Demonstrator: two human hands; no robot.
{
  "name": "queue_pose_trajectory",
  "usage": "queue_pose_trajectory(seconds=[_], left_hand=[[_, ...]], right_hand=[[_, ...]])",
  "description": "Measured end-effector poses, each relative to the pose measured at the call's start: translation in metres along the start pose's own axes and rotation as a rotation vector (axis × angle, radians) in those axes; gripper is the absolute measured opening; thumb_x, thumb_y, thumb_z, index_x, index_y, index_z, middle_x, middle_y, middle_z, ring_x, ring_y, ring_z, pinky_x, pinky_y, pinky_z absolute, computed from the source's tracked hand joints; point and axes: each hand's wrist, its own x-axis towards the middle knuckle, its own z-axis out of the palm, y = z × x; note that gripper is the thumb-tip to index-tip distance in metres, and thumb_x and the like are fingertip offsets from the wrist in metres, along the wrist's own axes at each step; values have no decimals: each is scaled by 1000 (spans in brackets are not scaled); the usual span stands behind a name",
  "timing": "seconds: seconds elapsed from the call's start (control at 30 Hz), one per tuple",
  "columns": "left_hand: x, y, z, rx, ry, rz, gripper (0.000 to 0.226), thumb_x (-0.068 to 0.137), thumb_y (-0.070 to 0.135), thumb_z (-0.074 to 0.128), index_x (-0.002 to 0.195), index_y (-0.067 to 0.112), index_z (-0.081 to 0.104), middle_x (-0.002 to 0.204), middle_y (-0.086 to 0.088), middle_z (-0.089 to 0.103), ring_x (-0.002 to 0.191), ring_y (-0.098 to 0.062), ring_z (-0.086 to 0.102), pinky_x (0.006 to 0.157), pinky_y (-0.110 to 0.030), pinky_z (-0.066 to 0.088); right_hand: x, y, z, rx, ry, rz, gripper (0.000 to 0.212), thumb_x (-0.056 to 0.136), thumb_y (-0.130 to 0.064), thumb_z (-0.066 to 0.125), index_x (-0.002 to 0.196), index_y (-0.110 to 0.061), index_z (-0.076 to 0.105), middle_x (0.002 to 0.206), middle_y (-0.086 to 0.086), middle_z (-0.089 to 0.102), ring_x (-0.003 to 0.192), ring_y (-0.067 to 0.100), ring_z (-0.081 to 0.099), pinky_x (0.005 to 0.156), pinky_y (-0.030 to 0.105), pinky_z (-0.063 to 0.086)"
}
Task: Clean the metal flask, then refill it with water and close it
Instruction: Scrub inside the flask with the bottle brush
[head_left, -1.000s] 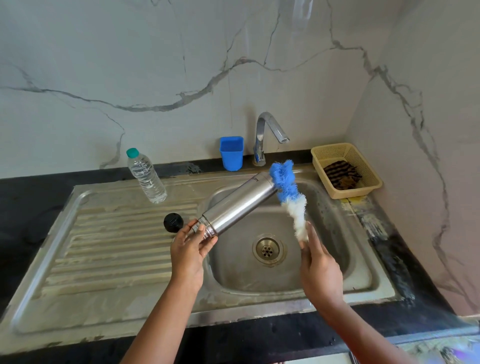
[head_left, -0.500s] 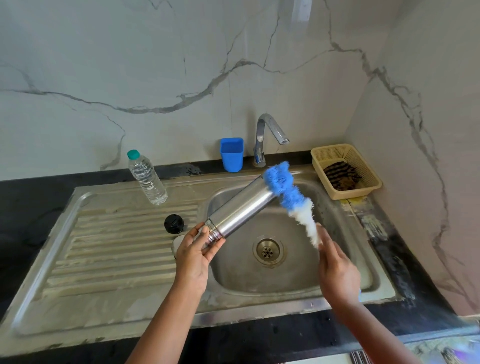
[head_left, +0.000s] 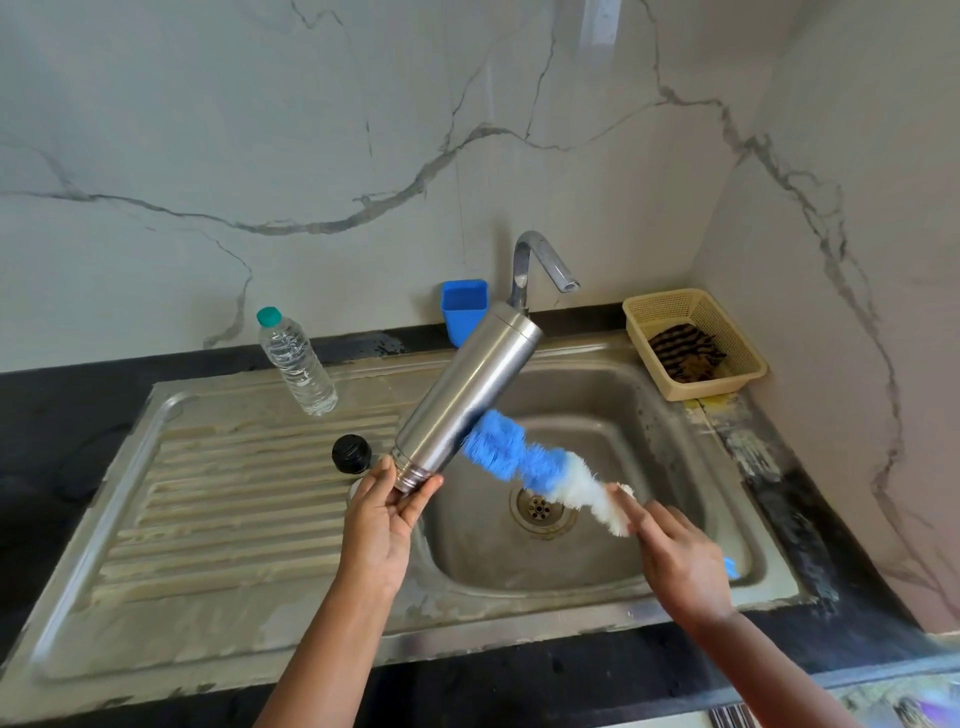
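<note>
**Flask scrubbing under way, refill and cap to come**

The metal flask (head_left: 467, 395) tilts over the sink (head_left: 597, 405), threaded mouth down in the left hand (head_left: 382, 525), whose fingers curl round it. The right hand (head_left: 680, 561) grips a brush (head_left: 540, 467), bristles against the flask's side. Cap (head_left: 351, 453) lies left of the basin, off; tap (head_left: 540, 260) dry.

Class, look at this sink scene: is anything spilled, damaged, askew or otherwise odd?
Nothing is spilled or broken. The counter edge right of the sink looks worn, with pale and yellow patches. The flask is tilted, its open threaded mouth held by the left hand, while the right hand rubs the brush on its outside.
</note>
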Motion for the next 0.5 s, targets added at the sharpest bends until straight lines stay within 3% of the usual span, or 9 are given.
queue_pose_trajectory(seconds=[0.1,0.2,0.27,0.33,0.5], left_hand=[[-7,-3,2,66,-35,3,6,91,14,60,92,9,58,96,-12,66,91,-28,72,67,-36,63],[-14,-11,4,117,-69,7,7,97,8,54,93,9,60,98,-11,70,90,-24,73,71,-37,63],[-15,-16,6,117,-73,6,5,95,8,56,94,8,61,95,-7,69,90,-24,72,72,-39,63],[-14,-19,8,109,-69,9,4,91,9,59,93,8,62,92,-6,69,87,-22,73,73,-41,63],[-14,-14,9,271,-168,140,20,94,-2,57,111,7,61,110,-12,70,102,-26,71,83,-37,61]], right_hand=[[10,-1,1,18,30,-49,81,75,7,59,144,-28,38,75,-3,52,66,22,52,47,29,43],[24,-7,2,-1,71,-114,71,80,2,58,142,-29,42,77,-3,56,67,21,55,47,31,47],[32,-9,-2,61,135,91,52,91,-11,49,141,-27,45,88,3,66,71,27,64,47,32,51],[33,-9,-5,96,188,250,47,94,-18,41,140,-26,47,94,9,69,73,32,66,47,33,52],[17,-28,2,27,20,-148,55,88,-11,48,140,-29,48,79,-7,55,61,21,57,44,30,43]])
